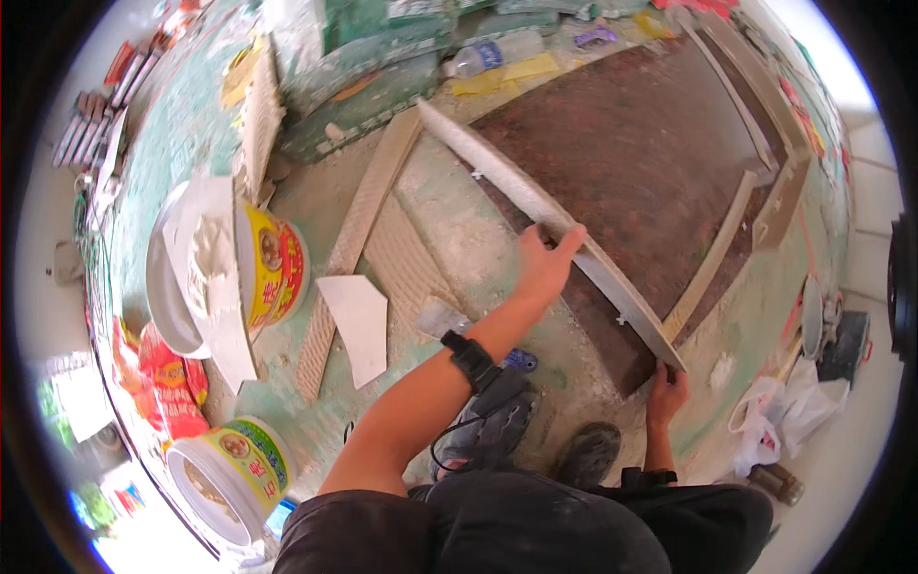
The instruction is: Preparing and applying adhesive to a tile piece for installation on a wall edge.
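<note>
Nearest, at the lower edge, are the person's dark-trousered knees and two dusty shoes point(535, 430) on the concrete floor point(449, 230). Just beyond, the right hand point(666, 390) cups the near end of a long pale tile strip point(564, 234), fingers curled under its corner where it meets the near corner of the dark reddish tiled patch point(650, 153). The left hand point(547, 263), wrist in a black strap, grips the strip about midway, thumb on one side and fingers wrapped over the top edge. The strip stands on edge, tilted, running along the left border of the reddish patch toward the far end of the floor. By the look of it, the step in hand is lining this strip against the patch's border; the next move would call for lowering it evenly, both ends together, so it seats flush without sliding. Room is tight on the patch side and open on the bare floor to the left, where a white tile offcut point(356, 325) and ribbed strips point(359, 239) lie. Farther left stand a yellow bucket point(273, 268) with a white paste-laden board point(215, 277), another bucket point(234, 469) near the lower left, and a plastic bottle point(492, 55) at the far edge.
</note>
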Available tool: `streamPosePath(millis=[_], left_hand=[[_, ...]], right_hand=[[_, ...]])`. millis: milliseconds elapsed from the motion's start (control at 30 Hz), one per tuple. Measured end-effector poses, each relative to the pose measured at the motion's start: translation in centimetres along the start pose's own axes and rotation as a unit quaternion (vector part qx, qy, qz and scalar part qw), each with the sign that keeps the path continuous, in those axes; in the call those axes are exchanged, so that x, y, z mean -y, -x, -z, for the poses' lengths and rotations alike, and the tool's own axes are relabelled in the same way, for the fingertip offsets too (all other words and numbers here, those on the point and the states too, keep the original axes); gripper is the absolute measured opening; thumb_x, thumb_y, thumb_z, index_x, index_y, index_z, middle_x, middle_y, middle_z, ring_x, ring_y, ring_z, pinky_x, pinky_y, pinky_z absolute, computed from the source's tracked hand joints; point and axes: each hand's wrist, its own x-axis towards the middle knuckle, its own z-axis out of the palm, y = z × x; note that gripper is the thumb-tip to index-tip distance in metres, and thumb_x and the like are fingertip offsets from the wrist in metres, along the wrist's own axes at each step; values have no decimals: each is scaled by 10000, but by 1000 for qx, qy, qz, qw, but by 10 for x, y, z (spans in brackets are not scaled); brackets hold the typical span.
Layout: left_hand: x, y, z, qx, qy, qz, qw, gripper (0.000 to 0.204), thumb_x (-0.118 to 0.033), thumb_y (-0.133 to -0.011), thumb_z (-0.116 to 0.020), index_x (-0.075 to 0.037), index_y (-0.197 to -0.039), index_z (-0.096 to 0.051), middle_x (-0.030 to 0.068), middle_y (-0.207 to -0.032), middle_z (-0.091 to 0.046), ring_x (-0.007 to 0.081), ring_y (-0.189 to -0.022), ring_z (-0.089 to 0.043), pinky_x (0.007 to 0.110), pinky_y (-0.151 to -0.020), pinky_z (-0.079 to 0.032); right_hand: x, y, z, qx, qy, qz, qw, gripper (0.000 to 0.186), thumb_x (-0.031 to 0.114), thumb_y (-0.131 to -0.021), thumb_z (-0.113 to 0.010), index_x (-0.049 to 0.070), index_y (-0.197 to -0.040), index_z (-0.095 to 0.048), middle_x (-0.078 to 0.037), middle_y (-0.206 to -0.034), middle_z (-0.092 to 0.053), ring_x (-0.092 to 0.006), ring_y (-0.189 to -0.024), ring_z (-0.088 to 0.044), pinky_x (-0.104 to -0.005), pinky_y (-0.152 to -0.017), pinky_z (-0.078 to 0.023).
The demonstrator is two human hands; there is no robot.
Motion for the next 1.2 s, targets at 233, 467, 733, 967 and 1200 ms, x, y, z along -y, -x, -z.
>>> streamPosePath(millis=[233, 467, 733, 967, 1200], left_hand=[[-87, 27, 12, -138, -306, -68, 940, 689, -441, -892, -818, 99, -1241, -569, 231, -1170, -640, 294, -1064, -630, 413, -932, -508], [-335, 32, -63, 26, -467, -376, 800, 537, -382, -893, -784, 43, -1209, -695, 123, -1094, -728, 206, -1010, -673, 355, -858, -537], [-308, 42, -141, 75, -548, -119, 825, 526, -378, -971, -707, 11, -1315, -619, 68, -1038, -682, 158, -889, -677, 302, -752, -523], [-116, 25, -52, -228, -188, -108, 949, 360, -393, -1029, -661, -61, -1165, -628, 82, -1105, -611, 221, -1061, -593, 406, -911, -496], [-6, -2, -29, -251, -28, -57, 966, 594, -474, -1075, -554, -53, -1489, -489, 112, -1393, -567, 255, -1248, -551, 443, -1068, -430]], right_hand=[[10, -2, 2, 14, 0, 47, 999, 102, 46, -907, -777, 3, -991, -741, -157, -921, -735, -314, -820, -725, -375, -739, -556], [14, -6, 3, -7, -24, 68, 997, 137, 26, -890, -769, 28, -1022, -731, -157, -924, -719, -357, -825, -706, -415, -733, -564], [8, -6, 8, 18, -25, 71, 997, 276, -59, -769, -715, 35, -1028, -727, -143, -970, -720, -355, -865, -706, -435, -721, -576], [14, -9, 9, 24, -78, 66, 994, 296, -83, -739, -687, -5, -1023, -719, -165, -956, -701, -371, -858, -691, -441, -712, -569], [16, -12, 11, 49, -61, 71, 994, 361, -116, -695, -655, -27, -1041, -709, -177, -954, -695, -383, -853, -682, -454, -710, -558]])
